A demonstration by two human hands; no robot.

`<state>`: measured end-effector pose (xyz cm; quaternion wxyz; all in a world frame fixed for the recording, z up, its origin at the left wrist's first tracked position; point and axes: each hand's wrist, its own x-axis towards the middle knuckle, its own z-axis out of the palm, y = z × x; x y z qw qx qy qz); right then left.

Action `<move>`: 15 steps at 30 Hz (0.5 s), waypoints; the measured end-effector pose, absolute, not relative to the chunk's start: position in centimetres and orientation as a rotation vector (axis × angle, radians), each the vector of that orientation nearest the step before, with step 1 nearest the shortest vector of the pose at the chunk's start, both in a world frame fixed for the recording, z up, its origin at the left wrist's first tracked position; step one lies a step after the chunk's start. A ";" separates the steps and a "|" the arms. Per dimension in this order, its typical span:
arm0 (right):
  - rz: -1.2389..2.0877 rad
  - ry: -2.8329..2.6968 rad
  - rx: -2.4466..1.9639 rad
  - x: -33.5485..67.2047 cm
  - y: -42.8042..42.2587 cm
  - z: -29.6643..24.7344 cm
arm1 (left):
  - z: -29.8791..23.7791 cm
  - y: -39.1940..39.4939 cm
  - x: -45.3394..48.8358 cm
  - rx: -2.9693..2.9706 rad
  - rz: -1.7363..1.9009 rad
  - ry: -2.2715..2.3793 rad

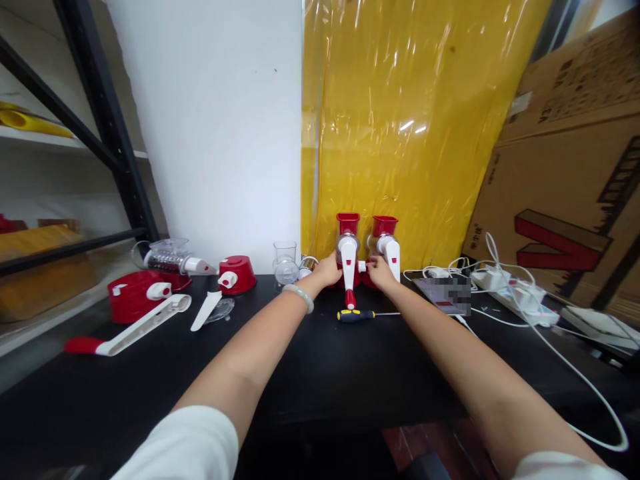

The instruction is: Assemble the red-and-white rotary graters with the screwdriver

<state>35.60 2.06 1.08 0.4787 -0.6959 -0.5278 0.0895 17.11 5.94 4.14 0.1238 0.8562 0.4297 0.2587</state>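
Note:
Two red and white rotary graters (347, 250) stand side by side at the back of the black table. My left hand (329, 269) is closed around the left side of the nearer-left grater's red base, its fingertips partly hidden behind it. On that base's right side is a white knob (362, 266), pinched by the fingers of my right hand (381, 272). Just behind my right hand stands the second grater (385, 233), its lower part covered by the hand. A white crank with a red grip (350, 299) hangs down the front of the held grater.
A yellow and blue screwdriver (356, 315) lies in front of the graters. To the left are red grater bases (131, 300), a loose crank (145, 327) and a clear plastic hopper (285, 257). A tablet-like device (435, 293), white cables and a power strip (530, 307) lie right.

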 end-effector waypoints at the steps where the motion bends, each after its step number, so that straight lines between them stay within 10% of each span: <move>1: 0.215 -1.282 -1.713 35.7 2.1 1.1 | 4.1 6.0 17.3 2.482 0.773 1.245; 15: -0.054 -0.832 -2.019 32.3 0.7 -0.6 | 4.4 8.9 19.1 2.401 0.872 0.995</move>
